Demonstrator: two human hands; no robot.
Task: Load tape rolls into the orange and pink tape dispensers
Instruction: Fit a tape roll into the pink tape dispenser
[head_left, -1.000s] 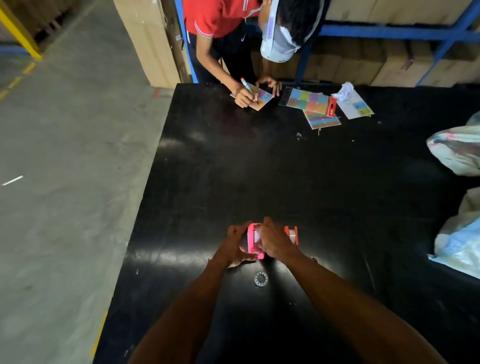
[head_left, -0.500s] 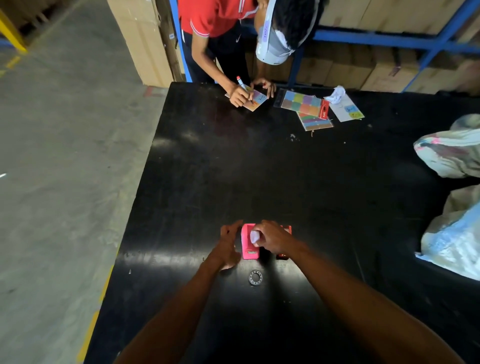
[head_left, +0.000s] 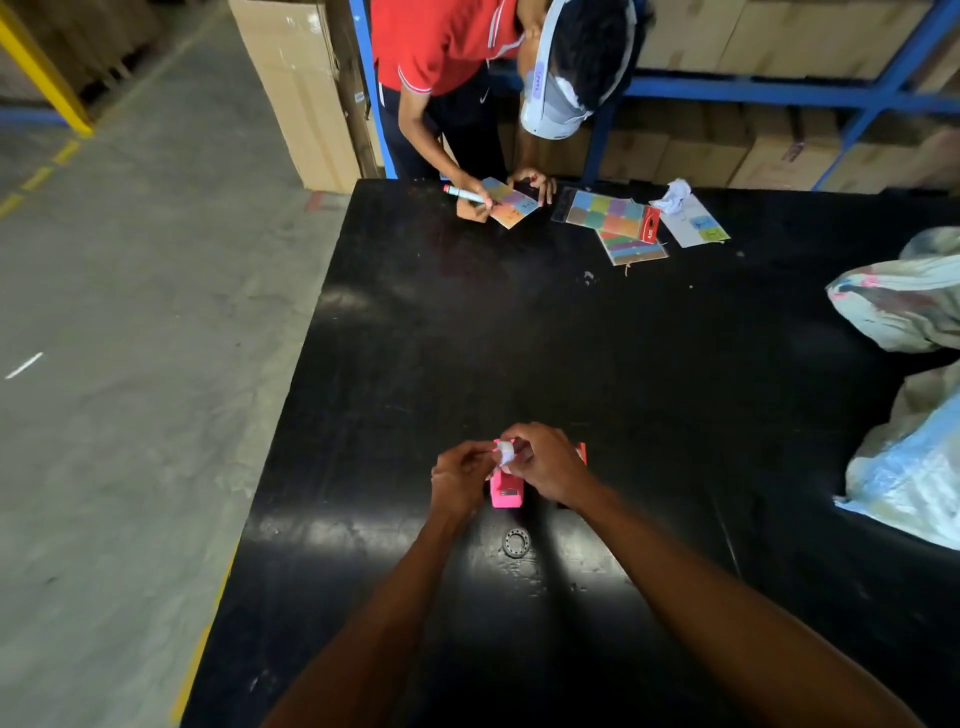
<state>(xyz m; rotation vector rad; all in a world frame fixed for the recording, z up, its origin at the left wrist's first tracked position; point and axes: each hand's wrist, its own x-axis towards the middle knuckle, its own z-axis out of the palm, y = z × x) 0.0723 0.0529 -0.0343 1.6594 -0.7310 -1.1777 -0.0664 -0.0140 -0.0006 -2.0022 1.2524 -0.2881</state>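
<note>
The pink tape dispenser (head_left: 505, 491) lies on the black table (head_left: 571, 338) near its front edge. Just above the dispenser's far end, my right hand (head_left: 545, 460) pinches a small whitish tape roll (head_left: 505, 451). My left hand (head_left: 460, 475) is at the dispenser's left side, fingertips touching the roll or its tape end; which one I cannot tell. Only a sliver of the orange tape dispenser (head_left: 581, 453) shows behind my right hand. A small grey ring (head_left: 516, 543) rests on the table just in front of the pink dispenser.
Across the table a person in a red shirt (head_left: 441, 47) writes on a coloured card (head_left: 511, 202) with a marker. Coloured card packs (head_left: 613, 218) and crumpled paper (head_left: 675, 195) lie beside it. Plastic bags (head_left: 904, 306) sit on the right edge. The table's left edge drops to the floor.
The pink dispenser was held upright between both hands, then laid flat on the table. My right hand has now lifted the whitish tape roll above its far end, and my left hand has come up to it.
</note>
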